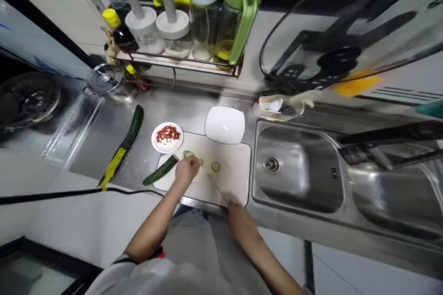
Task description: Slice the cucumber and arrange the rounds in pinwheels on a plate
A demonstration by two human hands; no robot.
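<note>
My right hand is wrapped round the handle of a knife, whose thin blade points up and left over the white cutting board. My left hand is closed in a pinch above the board, with a cucumber slice at its fingertips. More slices show just beyond the knuckles. One loose cucumber slice lies flat to the right of the left hand. The cut piece of cucumber rests across the board's left edge, its pale cut end close to my left wrist.
A small white plate of red berries and a white square dish stand behind the board. A whole cucumber with a yellow label lies left. The sink is right; a lidded pot and a rack of jars are behind.
</note>
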